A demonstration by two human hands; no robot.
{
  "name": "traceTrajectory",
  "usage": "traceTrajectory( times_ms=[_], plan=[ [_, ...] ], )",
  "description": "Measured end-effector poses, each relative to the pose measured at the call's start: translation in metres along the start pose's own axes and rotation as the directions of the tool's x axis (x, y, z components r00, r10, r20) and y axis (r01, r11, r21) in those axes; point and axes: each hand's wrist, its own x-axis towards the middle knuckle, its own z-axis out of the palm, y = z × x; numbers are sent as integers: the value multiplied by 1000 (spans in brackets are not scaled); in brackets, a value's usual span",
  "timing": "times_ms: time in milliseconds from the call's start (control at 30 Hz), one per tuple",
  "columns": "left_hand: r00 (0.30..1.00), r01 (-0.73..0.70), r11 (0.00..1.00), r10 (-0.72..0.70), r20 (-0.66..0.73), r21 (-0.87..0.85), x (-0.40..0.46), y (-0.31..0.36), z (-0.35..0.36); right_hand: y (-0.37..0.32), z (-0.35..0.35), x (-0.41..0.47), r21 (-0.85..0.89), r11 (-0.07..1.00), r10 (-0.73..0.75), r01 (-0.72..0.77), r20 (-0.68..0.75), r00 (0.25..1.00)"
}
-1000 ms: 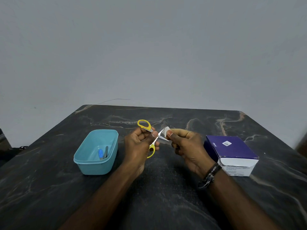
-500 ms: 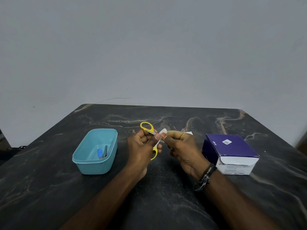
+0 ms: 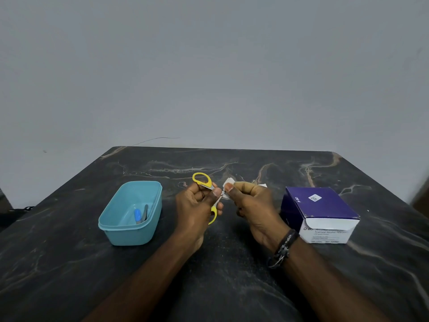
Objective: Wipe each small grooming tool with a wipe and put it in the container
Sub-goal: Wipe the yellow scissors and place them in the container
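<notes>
My left hand (image 3: 197,205) grips small yellow-handled scissors (image 3: 202,178) by the handles, above the middle of the table. My right hand (image 3: 251,205) pinches a white wipe (image 3: 228,182) folded around the scissor blades, which are mostly hidden by it. The two thumbs nearly touch. A teal container (image 3: 130,231) stands to the left of my left hand. Inside it lie a tool with a blue handle (image 3: 137,214) and a slim grey metal tool (image 3: 145,212).
A purple and white box of alcohol swabs (image 3: 319,212) stands to the right of my right hand. A scrap of white wrapper (image 3: 262,185) peeks out behind my right hand. The dark marbled table (image 3: 69,263) ends at a grey wall.
My right hand slid the wipe along the blades toward the scissor handles, closing the gap to my left hand. The left hand kept the scissors almost still.
</notes>
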Motion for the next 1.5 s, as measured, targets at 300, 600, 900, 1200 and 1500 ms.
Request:
traceTrajectory(
  times_ms=[300, 600, 900, 1200, 1500],
  plan=[
    [1000, 16, 1000, -16, 7, -27, 1, 1, 2, -9, -7, 6, 173, 985, 5, 22, -156, 988],
    [999, 33, 998, -35, -33, -58, 6, 1, -2, -7, -1, -2, -6, 1000, 22, -22, -20, 1000],
    [1000, 17, 999, -17, -13, -34, 2, 0, 0, -2, -1, -1, -36, 999, -22, 22, -2, 1000],
    [1000, 1, 1000, -1, -13, 3, 1, 0, 0, -2, 1, 0, -63, 997, -36, 36, -6, 999],
    [1000, 8, 1000, -8, -27, 4, 2, -2, 0, 1, 2, -1, -76, 996, -43, 44, 20, 999]
  ],
)
